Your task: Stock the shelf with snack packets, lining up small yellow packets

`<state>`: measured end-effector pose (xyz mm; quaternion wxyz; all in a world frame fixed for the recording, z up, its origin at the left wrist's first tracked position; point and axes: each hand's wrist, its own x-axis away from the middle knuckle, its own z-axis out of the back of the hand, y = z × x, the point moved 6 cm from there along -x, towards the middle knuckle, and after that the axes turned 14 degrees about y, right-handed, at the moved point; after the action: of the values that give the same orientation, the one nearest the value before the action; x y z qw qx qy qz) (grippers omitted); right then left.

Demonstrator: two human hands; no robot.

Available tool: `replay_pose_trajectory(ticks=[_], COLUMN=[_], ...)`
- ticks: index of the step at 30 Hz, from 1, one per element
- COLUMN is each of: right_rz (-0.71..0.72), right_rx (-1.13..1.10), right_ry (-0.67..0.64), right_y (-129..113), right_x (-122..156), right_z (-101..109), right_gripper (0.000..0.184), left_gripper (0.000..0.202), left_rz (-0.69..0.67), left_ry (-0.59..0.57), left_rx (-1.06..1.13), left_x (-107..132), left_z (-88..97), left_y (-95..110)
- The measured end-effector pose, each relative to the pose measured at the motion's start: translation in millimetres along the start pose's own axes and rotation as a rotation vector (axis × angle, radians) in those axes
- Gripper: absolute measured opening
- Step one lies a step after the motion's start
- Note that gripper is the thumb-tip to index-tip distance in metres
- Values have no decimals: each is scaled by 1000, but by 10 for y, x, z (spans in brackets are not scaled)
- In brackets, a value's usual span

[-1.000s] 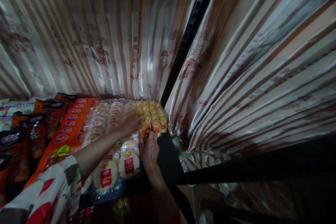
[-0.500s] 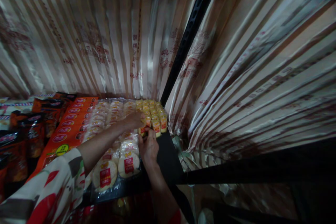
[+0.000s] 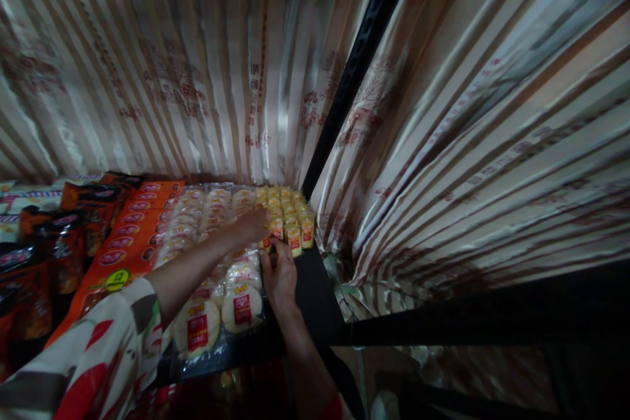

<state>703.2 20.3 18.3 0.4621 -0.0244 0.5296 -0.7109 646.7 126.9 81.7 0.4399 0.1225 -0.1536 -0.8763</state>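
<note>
Small yellow snack packs [image 3: 288,213] with red labels stand in rows at the back right corner of a dark shelf [image 3: 315,305]. My left hand [image 3: 252,226] reaches over round white pastry packs [image 3: 216,315] and its fingers close on a front yellow pack. Just below it, my right hand [image 3: 279,274] has its fingertips pinching the same front row of yellow packs. What exactly each hand grips is partly hidden by the fingers.
Orange boxes [image 3: 130,236] lie left of the pastry packs, and dark red snack bags [image 3: 54,249] stand further left. A black shelf upright [image 3: 357,72] rises behind. Striped shiny curtains [image 3: 482,125] hang behind and to the right. A black rail [image 3: 467,321] crosses at lower right.
Both hands have stayed at the front of the yellow packs, shifting only slightly. The view has barely moved.
</note>
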Motion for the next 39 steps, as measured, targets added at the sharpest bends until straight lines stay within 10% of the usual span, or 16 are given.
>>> replay_pose_trajectory(ticks=[18,39], right_rz=[71,126], right_rx=[473,450], right_ry=[-90,-20], right_y=[50,140], right_x=[24,13], right_z=[-13,-40], right_gripper=[56,62], left_gripper=[32,26], left_rz=[60,11], left_ry=[86,170], left_rx=[-47,-21], left_x=[21,102], left_z=[-6,-91], left_y=[7,35])
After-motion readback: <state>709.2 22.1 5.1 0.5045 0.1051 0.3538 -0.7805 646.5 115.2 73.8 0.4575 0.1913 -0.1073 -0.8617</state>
